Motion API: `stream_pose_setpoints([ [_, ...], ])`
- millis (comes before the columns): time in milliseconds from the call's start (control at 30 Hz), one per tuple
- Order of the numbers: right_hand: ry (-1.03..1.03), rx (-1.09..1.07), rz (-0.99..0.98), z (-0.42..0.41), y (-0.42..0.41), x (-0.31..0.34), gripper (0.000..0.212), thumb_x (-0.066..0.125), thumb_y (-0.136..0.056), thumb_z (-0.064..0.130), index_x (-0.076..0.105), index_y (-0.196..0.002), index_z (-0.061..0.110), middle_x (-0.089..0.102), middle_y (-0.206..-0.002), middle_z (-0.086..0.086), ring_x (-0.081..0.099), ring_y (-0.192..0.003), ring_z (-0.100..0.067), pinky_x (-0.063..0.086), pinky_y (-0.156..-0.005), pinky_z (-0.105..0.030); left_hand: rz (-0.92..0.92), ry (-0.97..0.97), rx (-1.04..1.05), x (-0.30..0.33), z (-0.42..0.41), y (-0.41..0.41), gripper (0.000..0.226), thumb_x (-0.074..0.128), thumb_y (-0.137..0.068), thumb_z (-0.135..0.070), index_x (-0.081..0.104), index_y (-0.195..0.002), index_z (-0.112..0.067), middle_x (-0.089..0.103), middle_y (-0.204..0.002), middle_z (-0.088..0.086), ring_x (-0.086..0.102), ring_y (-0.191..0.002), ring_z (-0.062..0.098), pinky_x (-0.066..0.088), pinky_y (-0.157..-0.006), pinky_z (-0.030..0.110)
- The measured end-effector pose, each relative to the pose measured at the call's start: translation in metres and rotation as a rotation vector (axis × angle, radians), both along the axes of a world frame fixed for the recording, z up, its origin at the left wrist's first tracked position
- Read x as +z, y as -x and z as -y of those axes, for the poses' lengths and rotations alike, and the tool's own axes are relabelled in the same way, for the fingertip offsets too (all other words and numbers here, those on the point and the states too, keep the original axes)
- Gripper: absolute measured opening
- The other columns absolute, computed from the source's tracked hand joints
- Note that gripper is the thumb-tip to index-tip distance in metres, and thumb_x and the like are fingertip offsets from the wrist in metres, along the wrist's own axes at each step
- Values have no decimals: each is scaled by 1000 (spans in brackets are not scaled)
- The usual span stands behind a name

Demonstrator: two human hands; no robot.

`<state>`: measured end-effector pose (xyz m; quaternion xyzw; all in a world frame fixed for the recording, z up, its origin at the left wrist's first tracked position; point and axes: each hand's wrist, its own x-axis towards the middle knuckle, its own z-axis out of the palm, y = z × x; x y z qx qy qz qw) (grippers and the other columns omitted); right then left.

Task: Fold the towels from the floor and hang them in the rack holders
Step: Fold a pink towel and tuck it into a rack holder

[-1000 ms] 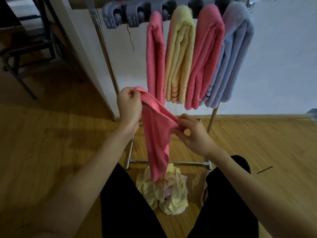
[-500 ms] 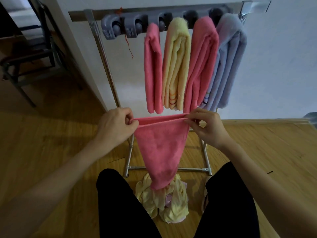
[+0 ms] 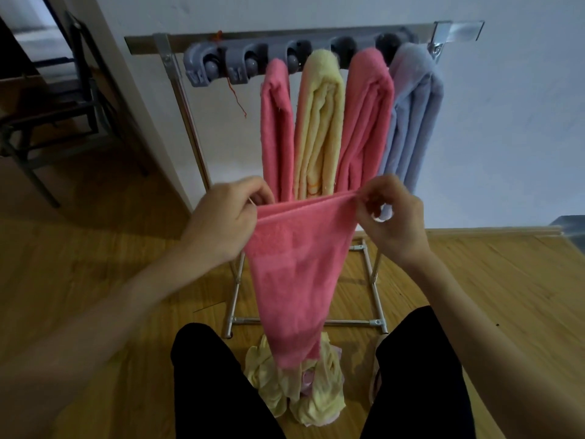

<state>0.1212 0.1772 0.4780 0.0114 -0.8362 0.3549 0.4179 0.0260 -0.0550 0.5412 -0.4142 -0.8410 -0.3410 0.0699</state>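
The held pink towel [image 3: 294, 280] covers the lower ends of the hung towels at twelve o'clock and part of the yellow pile [image 3: 319, 403] at six. Both forearms run off the bottom edge. The chair [image 3: 47, 115] at ten o'clock is cut by the left edge.

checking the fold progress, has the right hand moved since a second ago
Yes. The right hand has swung out to the right and up, from low beside the hanging pink towels to the blue towel, stretching the held pink towel taut.
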Motion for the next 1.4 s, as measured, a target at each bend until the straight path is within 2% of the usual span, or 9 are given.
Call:
stream_pose_setpoints([
  [167, 33, -105, 40, 3, 19, 15, 26, 64, -80, 0, 65, -105, 8, 64, -79, 6, 57, -67, -6, 48, -65, -13, 71, 72, -86, 18, -9, 5, 37, 42, -90, 7, 59, -105, -22, 61, -92, -7, 62, -78, 10, 54, -64, 25],
  [300, 13, -88, 72, 7, 20, 16, 22, 63, -83, 1, 69, -101, 10, 58, -71, 18, 56, -63, -6, 44, -61, -9, 198, 282, -339, 12, -9, -5, 39, 41, -98, -13, 51, -127, -37, 54, -115, -16, 53, -103, -4, 46, -79, 10],
  [500, 5, 21, 126, 16, 20, 18, 22, 60, -84, -4, 68, -102, 6, 57, -75, 23, 59, -61, -4, 48, -62, -15, 195, 610, -489, 8, -5, -1, 39, 45, -94, -9, 50, -128, -27, 40, -109, -25, 38, -97, -22, 32, -78, -2],
  [633, -33, 106, 185, 20, 20, 17, 21, 59, -84, -5, 68, -101, 4, 64, -81, 6, 63, -66, -14, 51, -64, -22, 139, 747, -569, 7, -5, 1, 55, 52, -82, -15, 46, -136, -26, 42, -112, -20, 42, -99, -15, 38, -77, 3],
  [767, -52, 159, 221, 24, 21, 15, 19, 59, -87, -4, 67, -102, 4, 64, -82, 5, 67, -71, -19, 55, -68, -28, -144, 632, -730, 5, -9, 1, 41, 55, -85, 1, 60, -125, -6, 60, -113, 9, 55, -96, 11, 36, -79, 3],
  [900, -27, 148, 211, 20, 20, 16, 20, 58, -86, -6, 67, -102, 3, 62, -79, 9, 67, -71, -21, 56, -69, -34, -640, 531, -669, 6, -13, -5, 16, 75, -78, -5, 72, -92, -8, 62, -83, 7, 58, -72, 19, 45, -60, 25],
  [1033, -45, 152, 240, 13, 18, 18, 20, 59, -86, -4, 68, -102, 5, 61, -78, 15, 63, -67, -11, 50, -65, -15, -873, 435, -715, 6, -18, -5, 11, 63, -83, -16, 74, -83, -14, 68, -105, 9, 63, -104, 25, 48, -93, 37],
  [1267, -47, 180, 153, 13, 12, 19, 16, 55, -87, -6, 46, -91, 7, 52, -77, 7, 51, -66, -7, 42, -58, -17, -740, 403, -550, 1, -25, 9, 11, 67, -85, -20, 73, -91, -14, 71, -88, -1, 66, -87, 18, 40, -92, 34],
  [1400, -48, 243, 205, 11, 11, 24, 19, 55, -85, -11, 61, -86, 7, 58, -79, 16, 57, -70, -2, 41, -62, -10, -621, 298, -407, 1, -32, 12, 13, 62, -90, -21, 71, -91, -12, 70, -84, -1, 63, -80, 18, 35, -78, 31],
])
